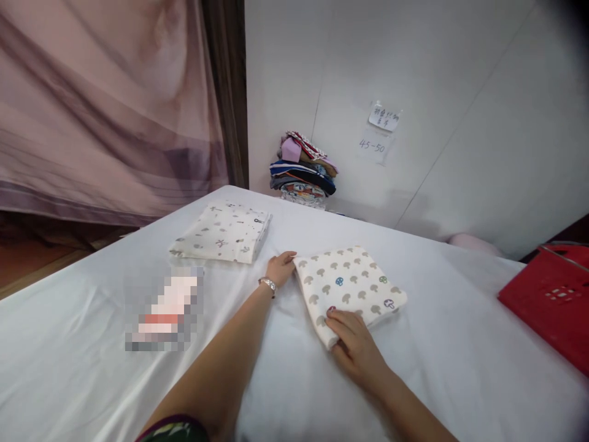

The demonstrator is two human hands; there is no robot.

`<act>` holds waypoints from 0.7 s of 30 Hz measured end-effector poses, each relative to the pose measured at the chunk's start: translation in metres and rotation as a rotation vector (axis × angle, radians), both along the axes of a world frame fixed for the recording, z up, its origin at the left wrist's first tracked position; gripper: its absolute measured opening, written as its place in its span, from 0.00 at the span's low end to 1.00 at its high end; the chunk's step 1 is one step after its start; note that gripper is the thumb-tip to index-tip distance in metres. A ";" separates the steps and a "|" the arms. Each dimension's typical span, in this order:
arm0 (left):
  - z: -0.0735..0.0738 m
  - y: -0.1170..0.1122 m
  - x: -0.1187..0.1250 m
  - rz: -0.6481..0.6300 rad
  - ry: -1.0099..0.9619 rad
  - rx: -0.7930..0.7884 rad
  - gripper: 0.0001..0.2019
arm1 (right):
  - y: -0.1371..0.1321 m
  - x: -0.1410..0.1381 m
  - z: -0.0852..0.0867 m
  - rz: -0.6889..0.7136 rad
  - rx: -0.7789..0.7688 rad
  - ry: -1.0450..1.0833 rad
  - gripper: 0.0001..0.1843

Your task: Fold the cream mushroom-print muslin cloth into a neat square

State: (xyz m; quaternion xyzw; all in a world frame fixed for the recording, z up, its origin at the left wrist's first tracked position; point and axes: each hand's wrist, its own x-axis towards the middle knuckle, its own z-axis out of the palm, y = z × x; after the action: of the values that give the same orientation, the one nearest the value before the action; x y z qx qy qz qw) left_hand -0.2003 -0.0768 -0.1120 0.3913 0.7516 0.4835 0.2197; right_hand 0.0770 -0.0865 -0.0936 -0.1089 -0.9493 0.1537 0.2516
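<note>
A folded cream cloth with a mushroom print (350, 286) lies on the white sheet (285, 368) in front of me. My left hand (280, 268), a bracelet on its wrist, touches the cloth's far left corner with fingers curled at the edge. My right hand (354, 344) rests flat on the near corner, fingers stretched out over the fabric. A second folded cloth with small printed figures (223, 233) lies further left, apart from both hands.
A red plastic basket (550, 301) sits at the right edge. A pile of folded colourful clothes (301, 172) stands against the white wall at the back. A pink curtain (105, 104) hangs on the left. A blurred patch (163, 310) lies on the sheet.
</note>
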 end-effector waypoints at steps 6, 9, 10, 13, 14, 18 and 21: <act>0.002 -0.003 0.008 -0.047 -0.038 0.088 0.25 | 0.036 0.014 0.031 -0.230 -0.247 0.045 0.20; 0.006 -0.005 0.019 -0.089 0.111 -0.029 0.31 | 0.089 0.017 0.036 -0.532 -0.275 0.028 0.21; 0.008 -0.005 0.022 -0.085 0.128 -0.054 0.32 | 0.107 0.016 0.035 -0.611 -0.267 -0.034 0.23; 0.010 -0.005 0.026 -0.052 0.143 -0.086 0.31 | 0.150 0.015 0.026 -0.770 -0.336 -0.287 0.29; 0.010 -0.005 0.026 -0.049 0.148 -0.092 0.30 | 0.160 0.014 0.022 -0.791 -0.373 -0.349 0.30; 0.010 -0.004 0.025 -0.048 0.121 -0.110 0.30 | 0.182 0.016 0.012 -0.797 -0.474 -0.391 0.35; 0.009 -0.004 0.025 -0.030 0.112 -0.100 0.32 | 0.190 0.019 0.016 -0.831 -0.543 -0.402 0.41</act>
State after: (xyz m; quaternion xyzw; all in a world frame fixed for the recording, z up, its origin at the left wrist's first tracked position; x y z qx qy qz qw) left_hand -0.1748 -0.0809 -0.1026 0.4176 0.7800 0.4192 0.2037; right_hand 0.0965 0.1032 -0.0773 -0.5642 -0.7817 0.2570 0.0672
